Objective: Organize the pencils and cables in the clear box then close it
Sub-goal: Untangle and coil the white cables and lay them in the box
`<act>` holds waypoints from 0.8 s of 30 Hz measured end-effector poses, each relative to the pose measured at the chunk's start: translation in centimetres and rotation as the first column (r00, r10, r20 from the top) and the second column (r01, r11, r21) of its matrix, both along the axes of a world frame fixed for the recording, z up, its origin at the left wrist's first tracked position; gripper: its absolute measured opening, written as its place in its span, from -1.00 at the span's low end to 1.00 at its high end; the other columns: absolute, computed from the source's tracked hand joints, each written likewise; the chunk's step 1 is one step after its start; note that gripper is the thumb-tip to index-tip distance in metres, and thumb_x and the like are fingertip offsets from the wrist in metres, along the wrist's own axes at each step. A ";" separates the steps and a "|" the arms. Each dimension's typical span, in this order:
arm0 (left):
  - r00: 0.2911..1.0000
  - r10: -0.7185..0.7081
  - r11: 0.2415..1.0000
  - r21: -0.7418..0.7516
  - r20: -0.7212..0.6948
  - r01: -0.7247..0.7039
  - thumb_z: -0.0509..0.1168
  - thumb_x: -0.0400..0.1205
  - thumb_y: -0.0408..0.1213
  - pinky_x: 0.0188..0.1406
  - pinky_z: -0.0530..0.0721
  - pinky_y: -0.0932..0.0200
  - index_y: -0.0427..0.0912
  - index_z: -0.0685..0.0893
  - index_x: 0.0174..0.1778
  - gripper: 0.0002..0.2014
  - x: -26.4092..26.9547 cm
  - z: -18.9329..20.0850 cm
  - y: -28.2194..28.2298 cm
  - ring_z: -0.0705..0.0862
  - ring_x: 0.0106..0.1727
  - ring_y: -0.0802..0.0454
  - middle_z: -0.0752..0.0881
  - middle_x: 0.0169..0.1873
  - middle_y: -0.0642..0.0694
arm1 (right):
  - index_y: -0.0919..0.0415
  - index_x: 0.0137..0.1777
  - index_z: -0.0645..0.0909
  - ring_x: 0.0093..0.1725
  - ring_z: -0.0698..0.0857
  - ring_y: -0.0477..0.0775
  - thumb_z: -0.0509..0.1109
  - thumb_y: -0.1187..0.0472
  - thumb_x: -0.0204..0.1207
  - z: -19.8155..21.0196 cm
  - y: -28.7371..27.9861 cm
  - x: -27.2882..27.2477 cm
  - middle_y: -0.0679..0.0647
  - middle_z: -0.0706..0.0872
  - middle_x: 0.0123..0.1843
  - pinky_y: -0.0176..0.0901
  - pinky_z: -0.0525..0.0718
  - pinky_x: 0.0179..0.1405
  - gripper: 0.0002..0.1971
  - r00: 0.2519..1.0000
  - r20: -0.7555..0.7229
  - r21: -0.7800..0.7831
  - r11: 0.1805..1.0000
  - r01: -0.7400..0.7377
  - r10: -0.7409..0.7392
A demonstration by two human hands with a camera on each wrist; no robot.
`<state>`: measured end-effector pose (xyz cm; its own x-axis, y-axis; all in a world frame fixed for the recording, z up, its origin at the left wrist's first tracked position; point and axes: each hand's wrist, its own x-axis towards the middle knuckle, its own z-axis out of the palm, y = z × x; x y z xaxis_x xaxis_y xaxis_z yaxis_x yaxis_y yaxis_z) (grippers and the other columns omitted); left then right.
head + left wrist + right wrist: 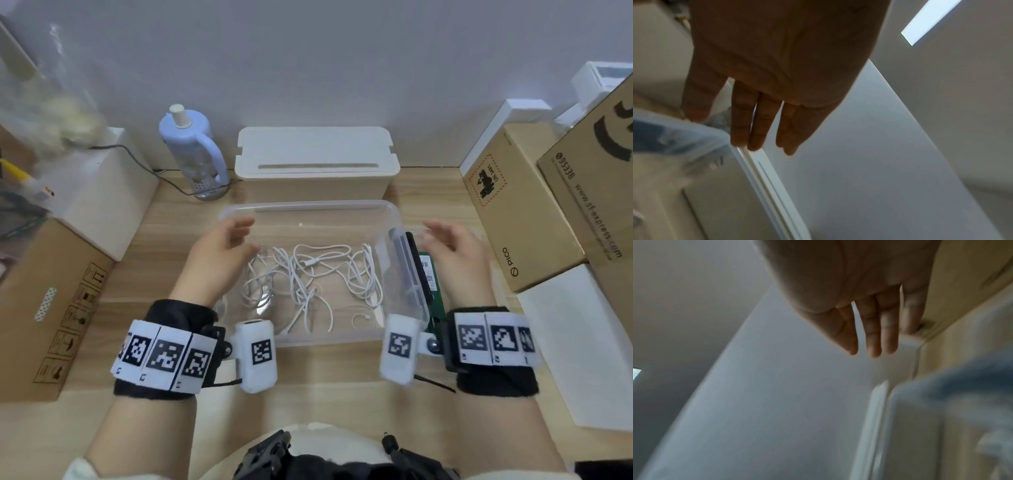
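Observation:
A clear plastic box (308,205) stands mid-table with a tangle of white cables (308,274) inside. My left hand (245,234) hovers at its left wall and my right hand (435,236) at its right wall. Both hold nothing. The wrist views show the left hand (764,129) and right hand (873,337) with fingers straight, the box a blur below them (684,138) (962,394). A dark strip (409,267) runs along the box's right side, next to a green packet (432,274) with a barcode. I cannot tell whether a lid is on the box.
Behind the clear box sits a white lidded box (315,161), and a pale blue bottle (191,144) to its left. Cardboard boxes flank the table at left (44,301) and right (513,205). A white board (575,342) lies front right.

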<state>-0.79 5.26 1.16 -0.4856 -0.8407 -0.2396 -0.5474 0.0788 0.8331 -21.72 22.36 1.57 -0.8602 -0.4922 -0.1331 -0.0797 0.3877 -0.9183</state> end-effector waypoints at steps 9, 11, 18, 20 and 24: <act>0.996 0.002 0.956 0.292 -0.084 0.022 0.20 0.66 -0.37 -0.18 0.45 0.37 -0.14 0.56 0.33 -0.69 -0.2 -1.2 0.5 0.59 0.07 0.08 0.64 0.18 -0.06 | 0.20 0.40 0.47 0.17 0.62 0.11 0.24 0.05 0.59 -3.3 -8.8 6.5 0.16 0.62 0.24 -0.16 0.60 -0.02 -0.58 0.580 0.451 0.564 0.287 -0.774 0.678; 0.996 0.025 0.940 0.342 -0.089 0.007 0.19 0.67 -0.37 -0.16 0.51 0.27 -0.10 0.57 0.29 -0.72 0.4 -1.6 0.4 0.60 0.06 0.06 0.64 0.21 -0.08 | 0.20 0.44 0.41 0.21 0.61 0.12 0.23 0.00 0.60 -4.4 -9.4 6.2 0.17 0.59 0.35 -0.16 0.61 -0.04 -0.53 0.555 0.561 0.492 0.292 -0.820 0.615; 0.988 0.037 0.923 0.385 -0.152 0.025 0.21 0.66 -0.34 -0.01 0.62 0.10 -0.02 0.59 0.18 -0.78 1.2 -1.6 -0.1 0.68 -0.02 0.12 0.68 0.20 -0.09 | 0.16 0.09 0.68 0.13 0.71 0.04 0.37 0.10 0.51 -5.2 -9.3 4.1 0.08 0.76 0.11 0.02 0.61 0.26 -0.78 0.643 0.542 0.170 0.678 -0.715 0.542; 0.980 0.057 0.933 0.360 -0.193 0.016 0.22 0.65 -0.37 0.03 0.62 0.09 -0.04 0.58 0.22 -0.74 1.1 -1.3 -0.3 0.69 0.02 0.10 0.69 0.21 -0.10 | 0.21 0.01 0.68 -0.10 0.75 -0.06 0.33 0.28 0.53 -3.2 -8.9 3.6 0.03 0.80 -0.14 -0.19 0.68 0.00 -0.87 0.713 0.449 0.029 0.789 -0.613 0.538; 0.940 -0.142 0.969 0.151 -0.312 0.196 0.36 0.53 -0.45 0.20 0.53 0.24 0.10 0.47 0.34 -0.49 -0.5 0.4 -0.4 0.57 0.28 0.16 0.61 0.30 0.01 | 0.15 -0.02 0.61 -0.56 0.57 -0.15 0.18 0.45 0.59 2.0 -8.3 3.9 0.00 0.59 -0.45 -0.37 0.59 -0.48 -0.76 0.670 0.210 -0.185 0.701 -0.688 0.712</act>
